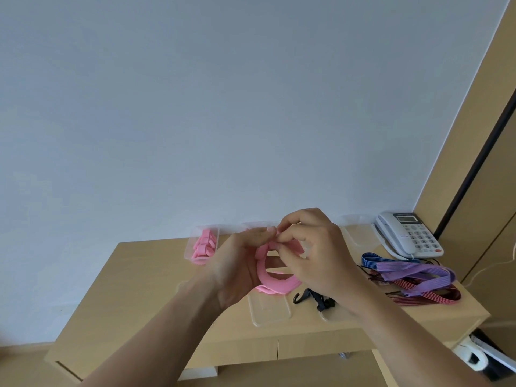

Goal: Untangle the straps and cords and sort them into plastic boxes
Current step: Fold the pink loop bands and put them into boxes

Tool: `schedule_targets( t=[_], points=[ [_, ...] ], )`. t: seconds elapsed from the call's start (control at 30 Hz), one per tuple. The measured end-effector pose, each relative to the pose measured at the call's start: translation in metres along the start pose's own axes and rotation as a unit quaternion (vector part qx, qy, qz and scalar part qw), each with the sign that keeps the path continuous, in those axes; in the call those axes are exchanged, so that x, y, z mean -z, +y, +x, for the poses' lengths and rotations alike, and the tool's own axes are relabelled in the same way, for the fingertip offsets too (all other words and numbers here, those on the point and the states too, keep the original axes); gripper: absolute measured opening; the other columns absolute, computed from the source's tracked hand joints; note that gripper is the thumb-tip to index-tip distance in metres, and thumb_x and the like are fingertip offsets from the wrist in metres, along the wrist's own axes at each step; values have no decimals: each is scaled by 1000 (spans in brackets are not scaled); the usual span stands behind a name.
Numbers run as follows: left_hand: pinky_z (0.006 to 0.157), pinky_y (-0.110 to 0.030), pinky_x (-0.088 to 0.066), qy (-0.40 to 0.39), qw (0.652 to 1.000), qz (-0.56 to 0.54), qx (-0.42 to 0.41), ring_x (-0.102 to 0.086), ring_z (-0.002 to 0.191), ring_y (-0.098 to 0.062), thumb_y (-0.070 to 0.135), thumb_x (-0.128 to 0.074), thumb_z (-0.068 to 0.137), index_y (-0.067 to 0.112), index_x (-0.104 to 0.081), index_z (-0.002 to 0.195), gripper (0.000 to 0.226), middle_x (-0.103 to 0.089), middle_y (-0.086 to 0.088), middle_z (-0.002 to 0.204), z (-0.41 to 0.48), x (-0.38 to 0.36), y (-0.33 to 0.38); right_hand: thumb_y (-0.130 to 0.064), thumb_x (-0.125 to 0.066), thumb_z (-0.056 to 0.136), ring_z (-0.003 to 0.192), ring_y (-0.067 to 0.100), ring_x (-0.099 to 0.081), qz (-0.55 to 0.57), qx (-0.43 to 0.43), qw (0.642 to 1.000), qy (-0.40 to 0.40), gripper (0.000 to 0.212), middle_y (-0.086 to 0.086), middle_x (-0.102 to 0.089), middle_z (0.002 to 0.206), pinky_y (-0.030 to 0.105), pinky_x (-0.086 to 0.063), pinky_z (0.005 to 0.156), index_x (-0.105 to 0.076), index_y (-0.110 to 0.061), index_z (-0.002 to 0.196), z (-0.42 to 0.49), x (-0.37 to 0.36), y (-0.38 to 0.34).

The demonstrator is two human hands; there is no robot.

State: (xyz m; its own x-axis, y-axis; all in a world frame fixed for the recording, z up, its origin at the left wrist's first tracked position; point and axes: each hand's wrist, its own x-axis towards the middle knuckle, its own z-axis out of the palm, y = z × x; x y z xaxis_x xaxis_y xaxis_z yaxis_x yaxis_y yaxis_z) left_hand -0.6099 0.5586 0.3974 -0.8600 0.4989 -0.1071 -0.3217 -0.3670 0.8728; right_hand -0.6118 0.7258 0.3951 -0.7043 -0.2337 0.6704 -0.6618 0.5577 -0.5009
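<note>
— Hands are both raised above the surface [134, 275], meeting at the fingertips. Left hand [240, 263] first?
— Palm is turned inward, fingers nearly straight along a coiled pink strap [275, 279], thumb through the loop. It holds the coil up, clear of the surface.
— Right hand [315, 255]?
— Fingers are curled. Thumb and forefinger pinch the top edge of the pink strap, right against the left fingertips.
— Boxes?
— Three noted. The far-left plastic box [187, 254] stands at the back by the wall, with folded pink straps [203, 245] inside. A second clear box [269, 314] lies below the hands, near the front edge. The hands cover much of it and I cannot tell its contents. A third clear box [353, 233] is at the back, just left of a grey telephone [407, 236].
— Loose items?
— Black hooks [312, 298] lie on the surface below the right wrist. Further right is a tangle in front of the telephone: a blue strap [371, 259] at the back and a purple strap [413, 270] lying across dark red striped straps [430, 298]. All of them are touching.
— Surroundings?
— Pale wall behind, wood panelling on the right.
</note>
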Motion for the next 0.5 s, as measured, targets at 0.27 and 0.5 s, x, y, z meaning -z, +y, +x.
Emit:
schedule_targets(
  t=[0.27,0.5],
  points=[
    [104,-72,-44,55,996,69,17,-57,119,-62,2,-54,85,-13,-56,132,49,-62,-34,125,3,13,-1,-3,-72,83,103,6,-61,85,-117,987,-68,36,-14,-66,104,25,-50,87,-70,-25,111,8,3,9],
    [99,-64,-50,69,996,56,15,-65,109,-57,3,-51,86,-4,-67,125,43,-70,-25,110,-2,28,-2,-21,-69,93,102,-2,-57,11,-116,974,-194,22,-19,-64,106,14,-41,84,-70,-28,114,16,-8,10]
  ],
)
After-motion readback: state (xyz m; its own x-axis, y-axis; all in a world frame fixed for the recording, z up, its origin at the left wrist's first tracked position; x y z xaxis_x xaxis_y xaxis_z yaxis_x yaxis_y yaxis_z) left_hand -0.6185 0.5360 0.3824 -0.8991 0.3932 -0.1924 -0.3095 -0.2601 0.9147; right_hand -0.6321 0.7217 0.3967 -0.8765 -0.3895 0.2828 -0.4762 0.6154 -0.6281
